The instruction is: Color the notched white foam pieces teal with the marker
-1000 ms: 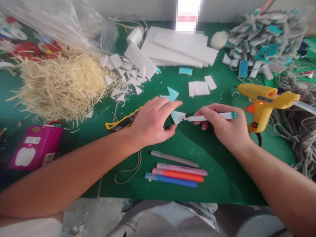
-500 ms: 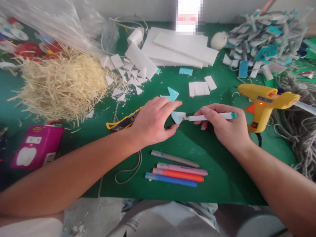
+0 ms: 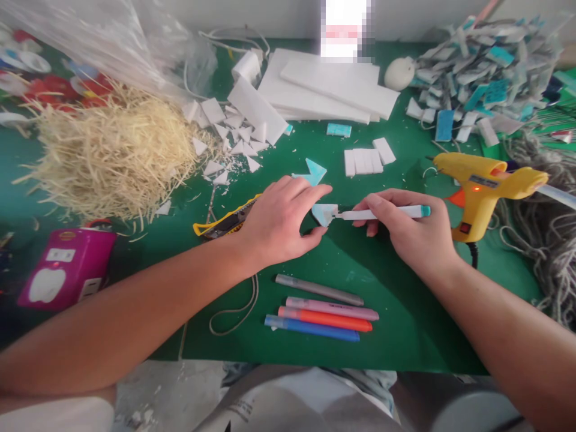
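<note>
My right hand (image 3: 400,225) is closed round a white marker with a teal end (image 3: 382,212), held almost level. Its tip touches the right edge of a small foam piece (image 3: 323,213), white and partly tinted light blue. The thumb and index finger of my left hand (image 3: 283,222) hold that piece against the green table. Just beyond my left fingers lies a light blue notched foam piece (image 3: 316,173). A yellow utility knife (image 3: 225,223) sits partly hidden under my left hand.
Several markers, among them an orange one (image 3: 324,318), lie near the front edge. A yellow glue gun (image 3: 479,186) with a lit light stands at right. Wood shavings (image 3: 117,156), white foam scraps (image 3: 243,132), foam sheets (image 3: 328,84) and a magenta power box (image 3: 67,267) surround the work.
</note>
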`<state>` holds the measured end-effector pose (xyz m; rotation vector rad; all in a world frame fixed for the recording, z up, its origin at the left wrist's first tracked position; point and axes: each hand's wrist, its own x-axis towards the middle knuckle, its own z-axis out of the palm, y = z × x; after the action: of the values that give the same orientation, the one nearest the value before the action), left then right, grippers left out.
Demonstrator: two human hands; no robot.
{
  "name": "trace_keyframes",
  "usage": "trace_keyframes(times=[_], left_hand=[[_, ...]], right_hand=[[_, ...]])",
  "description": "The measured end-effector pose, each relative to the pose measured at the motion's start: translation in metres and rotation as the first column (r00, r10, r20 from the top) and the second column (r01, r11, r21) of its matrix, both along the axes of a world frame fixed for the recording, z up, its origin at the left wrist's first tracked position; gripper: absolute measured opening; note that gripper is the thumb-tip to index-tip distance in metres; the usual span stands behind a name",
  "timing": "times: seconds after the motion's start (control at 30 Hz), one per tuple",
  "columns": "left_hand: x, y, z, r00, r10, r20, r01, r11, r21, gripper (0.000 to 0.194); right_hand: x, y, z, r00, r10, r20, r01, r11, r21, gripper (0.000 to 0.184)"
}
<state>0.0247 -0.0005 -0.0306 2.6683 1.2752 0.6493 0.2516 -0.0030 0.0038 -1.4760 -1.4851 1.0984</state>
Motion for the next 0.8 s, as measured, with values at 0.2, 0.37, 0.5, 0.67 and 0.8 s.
trace_keyframes(times=[0.2, 0.37, 0.5, 0.67, 0.8], left_hand=[[0.0004, -0.0001, 0.0005, 1.000, -0.009, 0.012, 0.009, 1.000, 0.016, 0.044], [0.0012, -0.0002, 0.0006, 1.000, -0.008, 0.012, 0.008, 1.000, 0.020, 0.043], [0.0014, 0.0000, 0.0008, 1.000, -0.011, 0.023, 0.011, 1.000, 0.028, 0.043], [0.0009, 0.0002, 0.0012, 1.000, -0.015, 0.023, 0.014, 0.999, 0.045, 0.043], [0.0008, 0.0003, 0.0012, 0.999, -0.016, 0.028, 0.015, 0.999, 0.036, 0.043]], right_hand=[[0.0002, -0.0006, -0.0001, 1.000, -0.012, 0.007, 0.012, 1.000, -0.003, 0.018], [0.0011, -0.0005, -0.0013, 0.999, -0.029, 0.014, 0.029, 1.000, 0.009, 0.017], [0.0008, -0.0007, -0.0011, 0.999, 0.003, 0.033, -0.003, 1.000, 0.002, 0.020], [0.0001, -0.0007, 0.0003, 0.999, -0.019, 0.028, 0.019, 1.000, 0.006, 0.016], [0.0000, -0.0003, 0.0001, 1.000, -0.004, 0.031, 0.004, 1.000, 0.001, 0.018]])
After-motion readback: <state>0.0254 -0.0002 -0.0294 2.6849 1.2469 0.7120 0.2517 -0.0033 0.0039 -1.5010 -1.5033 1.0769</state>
